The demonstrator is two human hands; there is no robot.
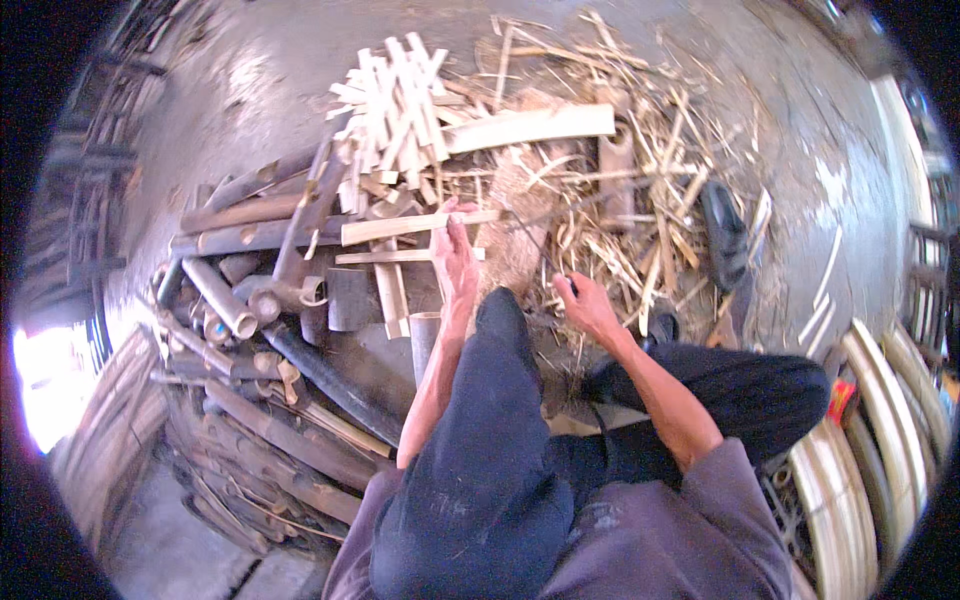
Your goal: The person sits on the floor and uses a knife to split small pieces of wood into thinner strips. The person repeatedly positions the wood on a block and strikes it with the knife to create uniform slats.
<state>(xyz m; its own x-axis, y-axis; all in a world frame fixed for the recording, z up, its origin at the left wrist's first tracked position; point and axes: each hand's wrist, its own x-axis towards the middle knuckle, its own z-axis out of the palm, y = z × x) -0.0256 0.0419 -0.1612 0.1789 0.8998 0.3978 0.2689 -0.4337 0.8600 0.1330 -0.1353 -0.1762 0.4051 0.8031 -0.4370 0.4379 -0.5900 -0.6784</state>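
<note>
Left hand (456,262), centre: pinching strip (385,230), presumably to steady it | right hand (590,308), right of centre: closed on dark item (573,287), possibly a handle

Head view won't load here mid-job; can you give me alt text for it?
A person's left hand holds a pale flat strip, while the right hand curls around something dark, too small to identify. Beyond lie a pile of short pale sticks and, right of it, scattered shavings; round poles are heaped at left.
</note>
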